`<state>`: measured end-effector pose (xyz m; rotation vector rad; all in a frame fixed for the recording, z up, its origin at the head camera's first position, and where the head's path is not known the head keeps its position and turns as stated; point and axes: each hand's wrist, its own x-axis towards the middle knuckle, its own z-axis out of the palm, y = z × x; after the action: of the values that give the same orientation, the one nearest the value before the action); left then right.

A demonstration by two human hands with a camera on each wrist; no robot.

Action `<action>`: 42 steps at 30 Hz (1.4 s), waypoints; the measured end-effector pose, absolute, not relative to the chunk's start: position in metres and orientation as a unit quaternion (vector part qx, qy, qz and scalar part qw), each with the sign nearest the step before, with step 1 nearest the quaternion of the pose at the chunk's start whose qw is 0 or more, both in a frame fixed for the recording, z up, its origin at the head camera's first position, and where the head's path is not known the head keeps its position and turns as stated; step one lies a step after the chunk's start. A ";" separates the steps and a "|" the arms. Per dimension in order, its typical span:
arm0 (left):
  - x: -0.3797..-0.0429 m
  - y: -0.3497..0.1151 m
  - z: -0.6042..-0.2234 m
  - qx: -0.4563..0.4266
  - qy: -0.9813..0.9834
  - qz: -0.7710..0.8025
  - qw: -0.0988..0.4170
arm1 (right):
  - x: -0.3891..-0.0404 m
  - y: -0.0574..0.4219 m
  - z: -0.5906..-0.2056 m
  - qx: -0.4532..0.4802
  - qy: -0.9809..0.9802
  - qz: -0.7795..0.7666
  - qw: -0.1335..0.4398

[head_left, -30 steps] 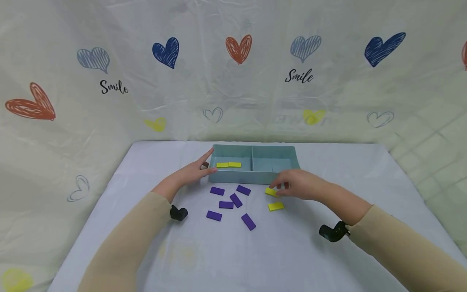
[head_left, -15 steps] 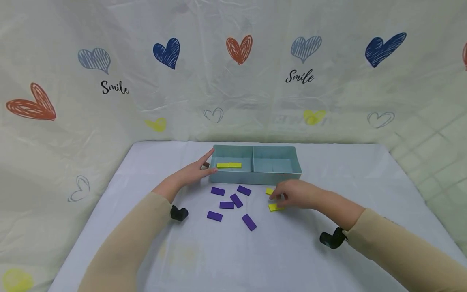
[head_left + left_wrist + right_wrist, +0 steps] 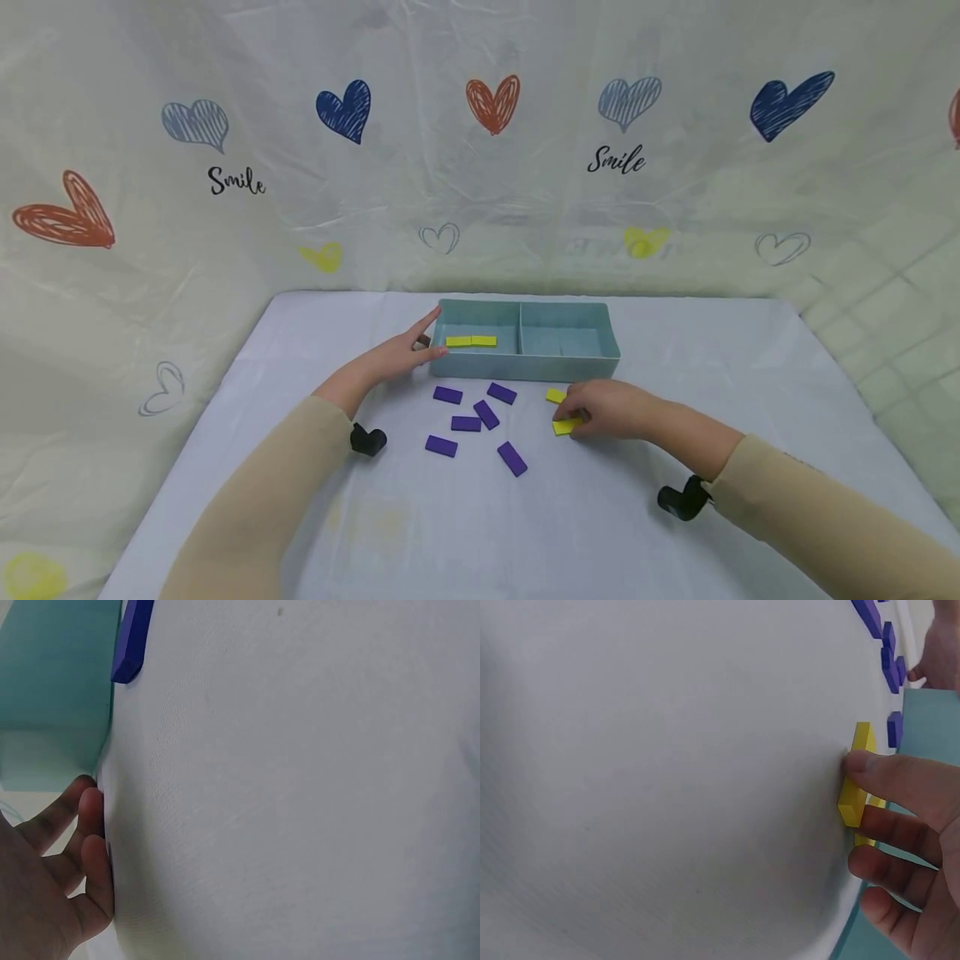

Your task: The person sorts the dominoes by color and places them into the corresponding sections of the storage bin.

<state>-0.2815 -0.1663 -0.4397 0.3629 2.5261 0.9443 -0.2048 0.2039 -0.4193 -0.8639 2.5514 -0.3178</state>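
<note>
My left hand (image 3: 390, 358) rests against the left end of a pale teal two-compartment box (image 3: 532, 367), thumb on the front wall and index finger reaching along the side. My right hand (image 3: 615, 408) is in front of the box's right half. It pinches a yellow rectangular block (image 3: 850, 801) on the table; the right wrist view has the thumb on the near face and fingers behind. Just beyond lies a second yellow block (image 3: 555, 395), partly covered by the hand. Two more yellow blocks (image 3: 471, 341) are end to end in the box's left compartment.
Several purple blocks (image 3: 466, 424) are scattered on the white-covered table (image 3: 420, 533) before the box, left of my right hand. Behind the table hangs a pale sheet (image 3: 555, 192) printed with hearts. Both wrists wear small black cameras (image 3: 682, 500).
My right hand has moved from the yellow block nearer the box toward me, onto the front yellow block, and its fingers have closed around it. The left hand stays at the box.
</note>
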 end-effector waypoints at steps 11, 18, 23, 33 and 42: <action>-0.277 -0.168 -0.436 0.119 0.909 0.335 0.215 | -0.203 0.204 -0.416 -0.328 0.917 -0.114 0.196; -0.278 -0.171 -0.439 0.117 0.909 0.338 0.213 | -0.207 0.206 -0.398 -0.320 0.922 -0.115 0.187; -0.278 -0.170 -0.438 0.117 0.909 0.339 0.212 | -0.211 0.207 -0.384 -0.326 0.920 -0.118 0.181; -0.280 -0.166 -0.440 0.121 0.911 0.336 0.206 | -0.219 0.212 -0.357 -0.309 0.925 -0.146 0.168; -0.279 -0.163 -0.438 0.119 0.911 0.332 0.213 | -0.235 0.206 -0.344 -0.299 0.925 -0.162 0.168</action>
<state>-0.2794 -0.1630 -0.4383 0.3309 2.5306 0.9208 -0.2346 0.2062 -0.3440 -0.8492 2.6316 -0.4601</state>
